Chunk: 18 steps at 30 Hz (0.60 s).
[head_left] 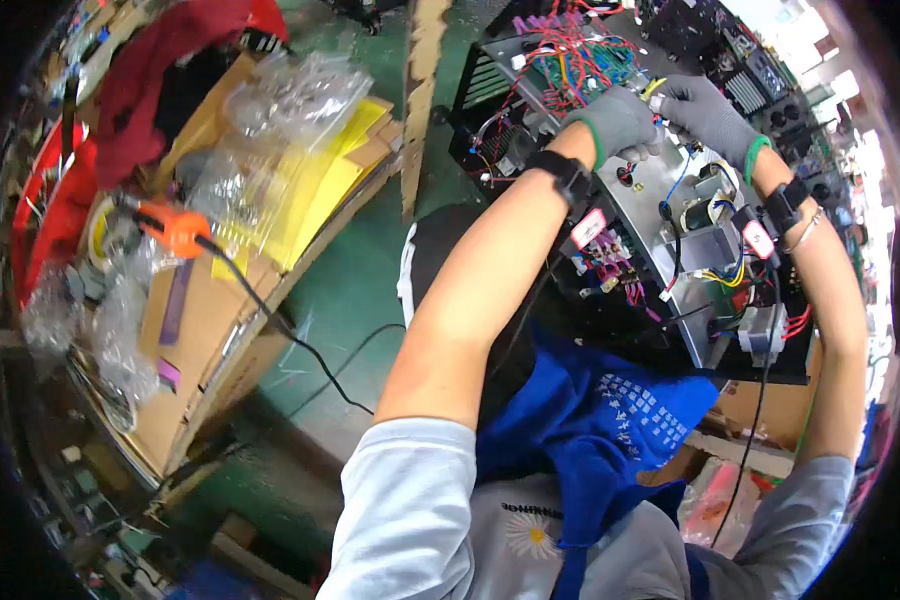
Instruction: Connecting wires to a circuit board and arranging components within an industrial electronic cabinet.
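My left hand (618,126), in a grey glove with a green cuff, is closed over an open black metal equipment chassis (468,95); what it holds is hidden. My right hand (708,118), gloved alike, pinches a small white connector (658,103) beside it, near a yellow-green wire (653,86). Just behind them lies a green circuit board (595,70) under red wires. Below my hands are a metal plate (650,185), a cylindrical component (702,213), coloured wire bundles and a white-housed part (760,330). Black wrist bands sit on both my wrists.
On the left, a cardboard-topped bench (210,380) holds plastic bags (295,100), yellow sheets (325,175), an orange tool (185,230) with a black cable, and dark red cloth (130,110). Green floor (345,290) lies between. More black units (745,75) stand at the upper right.
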Motion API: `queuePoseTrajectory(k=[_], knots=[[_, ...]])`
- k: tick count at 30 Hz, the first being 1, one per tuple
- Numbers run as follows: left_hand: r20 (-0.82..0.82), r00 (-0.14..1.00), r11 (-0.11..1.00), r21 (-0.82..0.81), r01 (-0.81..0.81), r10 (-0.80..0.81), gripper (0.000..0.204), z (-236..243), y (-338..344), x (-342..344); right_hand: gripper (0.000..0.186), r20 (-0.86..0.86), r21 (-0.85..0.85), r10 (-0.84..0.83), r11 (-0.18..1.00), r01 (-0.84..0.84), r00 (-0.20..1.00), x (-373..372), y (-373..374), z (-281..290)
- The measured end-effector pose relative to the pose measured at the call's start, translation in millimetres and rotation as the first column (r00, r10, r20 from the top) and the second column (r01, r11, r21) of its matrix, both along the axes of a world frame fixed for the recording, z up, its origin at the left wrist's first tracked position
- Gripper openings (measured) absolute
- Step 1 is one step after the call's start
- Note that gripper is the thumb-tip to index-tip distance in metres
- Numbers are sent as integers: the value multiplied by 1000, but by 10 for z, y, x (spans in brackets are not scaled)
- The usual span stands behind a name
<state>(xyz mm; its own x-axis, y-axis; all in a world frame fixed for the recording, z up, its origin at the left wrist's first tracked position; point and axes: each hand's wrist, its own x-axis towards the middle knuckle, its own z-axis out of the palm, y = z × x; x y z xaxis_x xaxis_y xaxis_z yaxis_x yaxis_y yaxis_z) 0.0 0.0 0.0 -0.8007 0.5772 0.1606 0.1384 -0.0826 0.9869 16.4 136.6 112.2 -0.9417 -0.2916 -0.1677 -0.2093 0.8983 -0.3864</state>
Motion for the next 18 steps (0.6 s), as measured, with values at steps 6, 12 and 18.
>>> queuePoseTrajectory(k=[6,12,18], knots=[[-464,884,879,-399,-260,50,29,-325,301,-198,25,-139,107,-101,987,117,985,69,82,-247],[-743,665,734,-414,-538,69,22,-504,482,-578,30,-234,133,-85,984,119,968,-52,-172,7],[-827,561,721,-367,-588,36,23,14,600,-277,25,-311,66,-160,980,189,937,54,127,288]])
